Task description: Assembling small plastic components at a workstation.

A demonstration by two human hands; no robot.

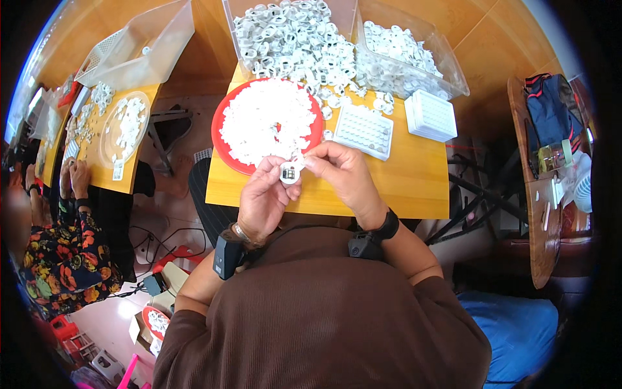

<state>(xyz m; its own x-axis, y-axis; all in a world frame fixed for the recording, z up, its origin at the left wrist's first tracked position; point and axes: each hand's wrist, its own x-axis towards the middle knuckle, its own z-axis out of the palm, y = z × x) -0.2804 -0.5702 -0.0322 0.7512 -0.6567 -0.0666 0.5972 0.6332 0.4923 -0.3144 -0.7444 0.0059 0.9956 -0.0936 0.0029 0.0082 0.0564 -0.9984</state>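
My left hand [264,198] holds a small round white plastic part [289,174] with a dark square pattern in its middle, over the table's near edge. Fingertips of my right hand [345,175] pinch together at the part's upper right side, around a small white piece [298,158] whose kind I cannot make out. Just beyond both hands is a red round tray [219,139] heaped with small white pieces. Right of it lies a white gridded tray [364,131] with small round things in some of its cells.
Clear bins [355,19] [461,78] full of white parts stand at the back of the wooden table [414,188], with loose parts spilled before them. Stacked white trays [431,115] sit at right. To the left, another person's hands [76,176] rest at a second table [123,178].
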